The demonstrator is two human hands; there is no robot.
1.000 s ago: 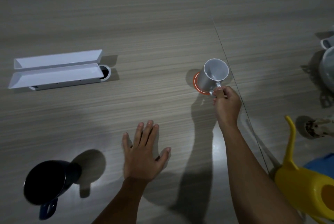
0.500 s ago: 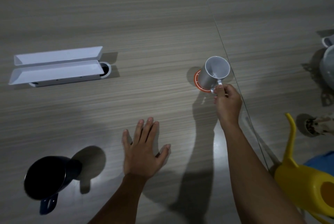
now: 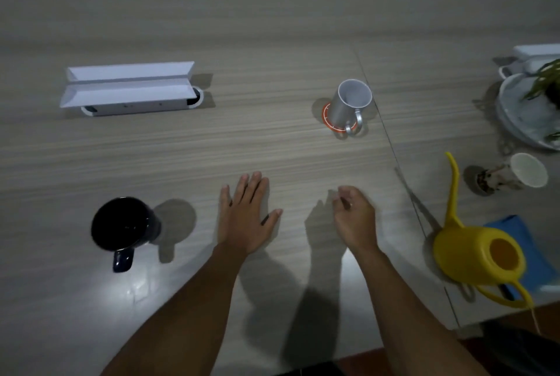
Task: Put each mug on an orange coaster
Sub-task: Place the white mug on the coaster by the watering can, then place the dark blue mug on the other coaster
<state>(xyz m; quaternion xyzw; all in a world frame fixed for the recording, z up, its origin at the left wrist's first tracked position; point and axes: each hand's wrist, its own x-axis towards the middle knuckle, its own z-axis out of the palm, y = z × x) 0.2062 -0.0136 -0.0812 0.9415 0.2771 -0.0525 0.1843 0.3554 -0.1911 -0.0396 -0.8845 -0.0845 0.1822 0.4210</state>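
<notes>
A white mug (image 3: 348,105) stands upright on an orange coaster (image 3: 328,121) at centre right, handle toward me. A dark mug (image 3: 122,227) stands at near left on the bare wooden table (image 3: 272,42), handle toward me; no coaster shows under it. My left hand (image 3: 247,215) lies flat on the table, fingers spread, holding nothing. My right hand (image 3: 354,218) hovers near the table well short of the white mug, fingers loosely curled and empty.
A white open cable box (image 3: 128,89) sits at far left. At right are a yellow watering can (image 3: 481,251) on something blue, a tipped paper cup (image 3: 521,174), and a white dish with a plant (image 3: 527,108). A seam (image 3: 388,139) runs down the table.
My right hand has let go of the white mug's handle and drawn back toward me. The mug stays on the coaster. The left hand has not moved.
</notes>
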